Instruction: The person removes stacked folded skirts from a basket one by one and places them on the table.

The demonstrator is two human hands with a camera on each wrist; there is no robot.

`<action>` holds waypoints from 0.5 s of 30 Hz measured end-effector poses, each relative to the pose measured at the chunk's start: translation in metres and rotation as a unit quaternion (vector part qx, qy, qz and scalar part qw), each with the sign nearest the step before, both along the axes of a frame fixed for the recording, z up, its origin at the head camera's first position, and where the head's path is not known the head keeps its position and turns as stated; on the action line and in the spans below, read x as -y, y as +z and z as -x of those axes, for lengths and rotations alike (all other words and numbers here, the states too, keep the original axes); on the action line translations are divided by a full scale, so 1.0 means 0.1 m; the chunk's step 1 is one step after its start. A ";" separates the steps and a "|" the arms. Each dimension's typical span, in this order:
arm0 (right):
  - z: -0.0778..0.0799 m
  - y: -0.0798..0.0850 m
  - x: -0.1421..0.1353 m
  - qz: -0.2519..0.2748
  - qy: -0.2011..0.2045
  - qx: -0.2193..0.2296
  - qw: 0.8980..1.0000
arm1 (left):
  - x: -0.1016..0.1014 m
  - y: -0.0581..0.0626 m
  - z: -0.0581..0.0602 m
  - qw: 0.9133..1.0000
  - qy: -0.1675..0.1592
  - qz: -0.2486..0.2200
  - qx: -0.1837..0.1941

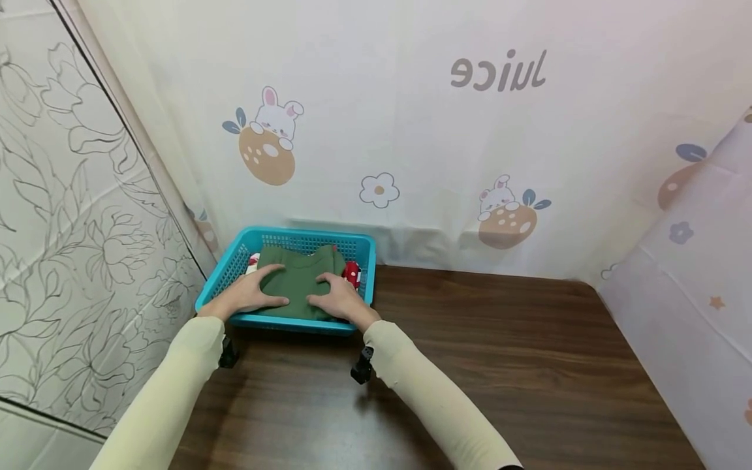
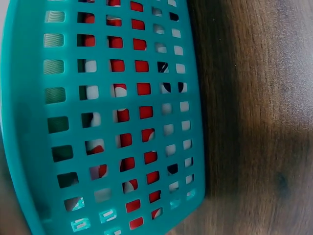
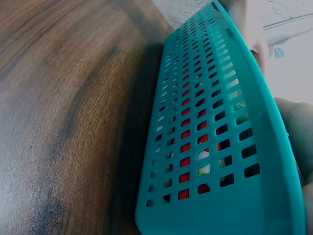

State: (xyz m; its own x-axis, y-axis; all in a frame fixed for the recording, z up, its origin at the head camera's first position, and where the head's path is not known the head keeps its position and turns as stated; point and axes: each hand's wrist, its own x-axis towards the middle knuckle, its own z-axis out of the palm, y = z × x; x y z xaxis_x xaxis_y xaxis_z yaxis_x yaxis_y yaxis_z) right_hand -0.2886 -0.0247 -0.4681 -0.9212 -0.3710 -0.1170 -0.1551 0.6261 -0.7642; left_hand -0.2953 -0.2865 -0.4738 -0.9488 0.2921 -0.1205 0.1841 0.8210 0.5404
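A folded green garment (image 1: 297, 281) lies on top of other cloth in a blue-green plastic basket (image 1: 294, 322). My left hand (image 1: 249, 292) rests on the garment's left part, thumb and fingers spread apart. On the right part lies my right hand (image 1: 343, 298), its thumb and fingers also spread and pointing inward. Red cloth with white spots (image 1: 352, 272) shows beside the garment at the right. Through the holes of the basket wall (image 2: 29, 112), red, white and black cloth appears in the left wrist view. The right wrist view catches only part of the right hand (image 3: 298, 127) behind the rim.
The basket stands on a dark wooden table (image 1: 499, 365), at its back left. Behind it hangs a white curtain (image 1: 423, 130) printed with rabbits and fruit. A flower-patterned panel (image 1: 88, 196) borders the left side. Bare wood stretches rightward from the basket.
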 end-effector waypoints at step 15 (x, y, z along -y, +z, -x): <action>0.07 -0.06 0.05 0.017 -0.034 -0.009 0.999 | -0.14 0.02 0.01 0.999 0.004 -0.034 -0.026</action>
